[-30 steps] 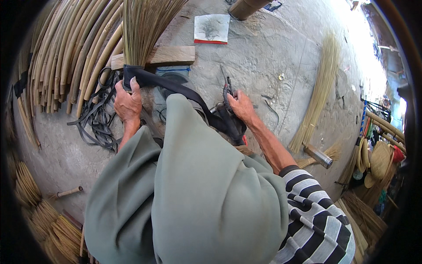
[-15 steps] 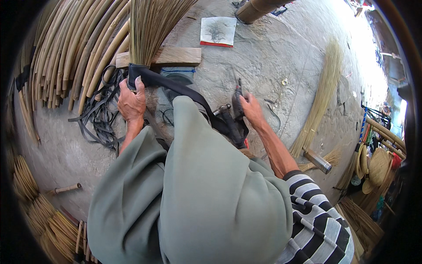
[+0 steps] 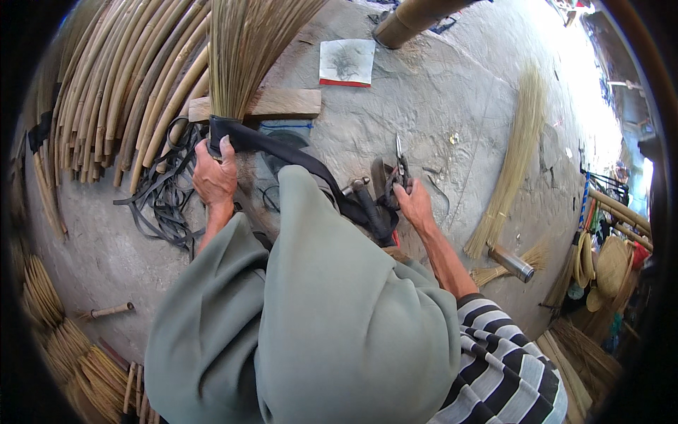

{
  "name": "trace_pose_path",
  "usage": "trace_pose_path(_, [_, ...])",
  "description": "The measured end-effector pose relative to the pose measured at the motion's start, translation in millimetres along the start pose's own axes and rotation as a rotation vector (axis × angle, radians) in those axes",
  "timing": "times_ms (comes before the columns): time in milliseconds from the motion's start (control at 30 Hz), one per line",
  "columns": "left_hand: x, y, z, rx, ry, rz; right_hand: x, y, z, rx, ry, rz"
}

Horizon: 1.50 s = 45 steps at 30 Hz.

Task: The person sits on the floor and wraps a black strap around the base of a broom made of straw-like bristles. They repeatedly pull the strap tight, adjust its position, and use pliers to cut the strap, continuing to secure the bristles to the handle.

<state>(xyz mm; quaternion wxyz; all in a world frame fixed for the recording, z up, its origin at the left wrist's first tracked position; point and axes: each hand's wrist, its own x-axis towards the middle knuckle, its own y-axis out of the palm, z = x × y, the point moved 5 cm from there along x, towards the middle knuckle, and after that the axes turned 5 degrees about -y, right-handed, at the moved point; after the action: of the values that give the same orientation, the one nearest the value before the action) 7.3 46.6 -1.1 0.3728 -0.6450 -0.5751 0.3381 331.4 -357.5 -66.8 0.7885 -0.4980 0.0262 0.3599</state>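
Observation:
At the left, my left hand point(image 3: 215, 172) is closed around the bound base of a grass broom head point(image 3: 244, 60). A wide black strip point(image 3: 279, 147) wraps that base and runs down to the right, past the grey-green cloth over my body. My right hand point(image 3: 413, 201) grips a pair of dark-handled scissors point(image 3: 402, 164), whose bright tips point away from me. Just left of the scissors lies a hammer point(image 3: 369, 201), its handle partly among dark material. A wooden block point(image 3: 282, 103) lies under the broom's bristles.
Curved bamboo poles point(image 3: 116, 92) fill the far left, with tangled black strips point(image 3: 159, 201) beside my left hand. To the right lie a long grass bundle point(image 3: 515, 155) and a metal cylinder point(image 3: 511, 263). A white sheet point(image 3: 346, 62) and a thick bamboo piece point(image 3: 417, 20) lie farther off.
My right hand has drawn slightly nearer and turned, and the scissors now show their bright tips clearly. My left hand keeps its hold on the broom head's base.

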Motion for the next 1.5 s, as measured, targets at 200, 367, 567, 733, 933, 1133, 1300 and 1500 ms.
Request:
trace_pose_path(200, [-4.2,-6.9,-6.9,-0.06,0.002,-0.02,-8.3,-15.9,31.5,-0.275,-0.323,-0.192])
trace_pose_path(367, [-8.9,-11.0,-12.3,-0.109,-0.022,-0.016,10.8,-5.9,120.8,-0.084,-0.506,-0.079])
trace_pose_path(567, [-11.3,-14.9,-14.0,-0.207,-0.008,-0.033,34.3,62.4,277.8,0.292,-0.745,0.154])
trace_pose_path(733, [-11.3,-16.6,-10.2,-0.236,0.042,-0.028,55.9,125.9,341.6,0.374,-0.649,0.26])
trace_pose_path(933, [-5.8,-14.4,-6.1,-0.264,0.091,-0.014,57.9,116.5,321.5,0.837,-0.289,0.442])
trace_pose_path(1133, [36.3,-5.8,25.3,-0.547,-0.145,0.449,79.3,124.6,363.7,0.613,-0.444,0.418])
trace_pose_path(1300, [38.3,-36.8,27.4,-0.336,0.065,0.035,85.1,147.1,412.2,0.569,-0.662,0.375])
trace_pose_path(1500, [32.5,-25.1,17.1,-0.188,-0.013,0.059,76.7,145.6,433.9,0.584,-0.63,0.435])
